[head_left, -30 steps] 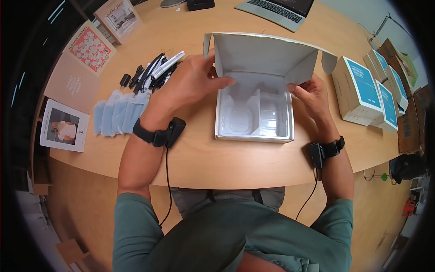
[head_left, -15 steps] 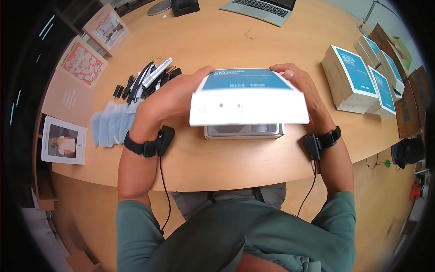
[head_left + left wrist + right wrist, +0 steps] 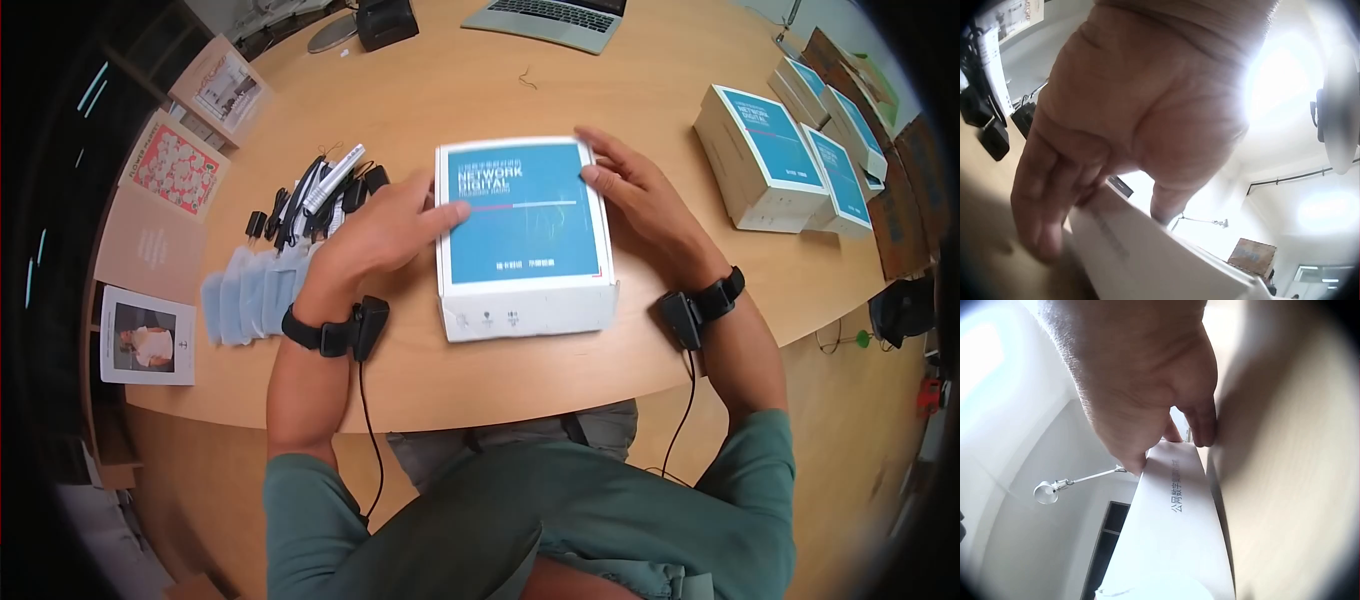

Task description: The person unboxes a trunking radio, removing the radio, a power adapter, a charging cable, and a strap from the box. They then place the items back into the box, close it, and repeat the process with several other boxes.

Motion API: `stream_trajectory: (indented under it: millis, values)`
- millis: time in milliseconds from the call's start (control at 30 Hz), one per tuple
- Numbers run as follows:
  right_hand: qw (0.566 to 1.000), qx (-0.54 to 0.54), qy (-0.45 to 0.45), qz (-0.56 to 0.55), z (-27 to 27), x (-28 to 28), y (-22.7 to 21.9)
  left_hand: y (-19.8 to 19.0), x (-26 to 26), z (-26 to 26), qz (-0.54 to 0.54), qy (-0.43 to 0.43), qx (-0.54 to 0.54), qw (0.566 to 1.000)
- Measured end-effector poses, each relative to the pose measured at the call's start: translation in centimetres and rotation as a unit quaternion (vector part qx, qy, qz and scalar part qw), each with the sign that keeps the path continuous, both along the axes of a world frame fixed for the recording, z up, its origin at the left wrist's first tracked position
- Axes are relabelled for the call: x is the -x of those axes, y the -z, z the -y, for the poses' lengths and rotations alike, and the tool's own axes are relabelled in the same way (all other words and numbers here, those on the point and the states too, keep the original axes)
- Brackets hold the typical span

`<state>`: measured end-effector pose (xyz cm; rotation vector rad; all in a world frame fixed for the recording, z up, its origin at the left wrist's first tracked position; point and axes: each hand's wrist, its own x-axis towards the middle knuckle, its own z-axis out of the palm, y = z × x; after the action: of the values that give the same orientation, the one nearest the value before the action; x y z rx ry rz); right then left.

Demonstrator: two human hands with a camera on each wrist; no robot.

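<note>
A white cardboard box with a blue "NETWORK DIGITAL" label (image 3: pixel 520 240) lies on the table in front of me, lid down over it. Its front flap (image 3: pixel 530 312) hangs on the near side. My left hand (image 3: pixel 395 220) grips the left edge, thumb on the label and fingers down the side. On the far right corner, my right hand (image 3: pixel 645 195) holds the box with its thumb on the top edge. In the left wrist view the fingers (image 3: pixel 1041 206) reach along the box's side wall (image 3: pixel 1141 250). Printed characters mark the side wall (image 3: pixel 1169 500) in the right wrist view.
Several similar boxes (image 3: pixel 770 150) stand at the right by a brown carton (image 3: pixel 905 240). To the left lie blue-wrapped packets (image 3: pixel 245 295) and a heap of black cables and adapters (image 3: pixel 300 210). Books (image 3: pixel 150 335) line the left edge; a laptop (image 3: pixel 550 20) sits at the back.
The lid was raised over a clear-plastic tray inside the box; both hands have swung it down towards me, and the blue label now faces up. The head view has shifted slightly.
</note>
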<state>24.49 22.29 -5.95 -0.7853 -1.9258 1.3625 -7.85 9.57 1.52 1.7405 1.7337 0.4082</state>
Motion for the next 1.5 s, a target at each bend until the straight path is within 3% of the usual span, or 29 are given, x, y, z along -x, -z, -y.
stream_trajectory:
  millis: [33,100,200,233,300,333,367,400,567,667,733,800,867,933,967,1033,1267,1367,1433,1500]
  values:
    - [0.999,0.006,0.014,-0.036,0.2,0.2,-0.5,0.6,-0.1,-0.1,-0.001,0.002,0.001,1.000]
    - [0.997,0.012,0.029,-0.072,0.2,0.0,-1.6,2.0,-0.5,-0.5,0.176,-0.074,-0.071,0.979]
    - [0.942,0.243,-0.055,-0.226,0.0,-0.6,-2.8,1.1,0.1,-1.1,0.201,-0.062,-0.101,0.973]
    - [0.942,0.242,-0.054,-0.227,0.3,-0.6,-2.8,1.3,0.7,-1.3,0.204,-0.060,-0.117,0.970]
    - [0.989,0.039,-0.084,-0.114,0.9,-0.4,-2.4,1.9,1.3,-1.7,0.229,-0.053,-0.113,0.965]
    - [0.989,0.039,-0.085,-0.115,1.0,-0.2,-2.2,2.0,1.5,-1.7,0.255,-0.049,-0.107,0.960]
    - [0.990,-0.129,-0.041,-0.039,1.1,0.0,-1.9,2.0,2.0,-1.7,0.254,-0.049,-0.107,0.960]
    - [0.956,-0.292,0.007,0.038,1.2,0.1,-1.6,2.0,2.5,-1.6,0.249,-0.046,-0.076,0.964]
    - [0.950,-0.311,-0.017,0.017,0.9,-0.3,-3.1,1.9,2.4,-1.5,0.236,-0.058,-0.047,0.969]
    - [0.935,-0.355,-0.010,-0.010,0.9,-0.4,-3.2,0.8,3.4,-1.5,0.164,-0.025,-0.036,0.985]
    - [0.940,-0.334,0.009,-0.071,1.1,-0.3,-3.0,-1.1,3.9,-1.0,0.156,-0.097,-0.189,0.965]
    - [0.938,-0.336,0.029,-0.077,1.8,-0.3,-3.3,-3.4,3.3,0.3,0.168,-0.108,-0.334,0.921]
    - [0.936,-0.340,0.035,-0.085,2.2,-0.1,-3.8,-5.9,0.5,3.0,0.164,-0.001,-0.467,0.869]
    - [0.929,-0.352,0.023,-0.110,2.6,0.3,-3.9,-7.3,-4.0,5.0,0.102,0.114,-0.526,0.836]
    - [0.929,-0.352,0.024,-0.110,2.7,0.4,-3.8,-7.2,-4.9,5.3,0.101,0.114,-0.526,0.837]
    - [0.930,-0.350,0.016,-0.114,2.9,0.5,-3.8,-7.1,-5.8,5.8,-0.133,0.212,-0.568,0.784]
    - [0.936,-0.333,0.019,-0.114,3.4,0.6,-3.9,-5.6,-5.5,5.8,-0.016,0.142,-0.583,0.800]
    - [0.937,-0.331,0.034,-0.108,3.3,0.7,-3.8,-5.4,-5.6,5.4,-0.050,0.140,-0.606,0.782]
    - [0.935,-0.337,0.046,-0.105,3.2,0.7,-3.7,-5.1,-6.0,5.0,-0.121,0.161,-0.637,0.744]
    - [0.933,-0.342,0.047,-0.097,3.1,0.7,-3.4,-5.3,-6.9,5.1,-0.147,0.168,-0.631,0.743]
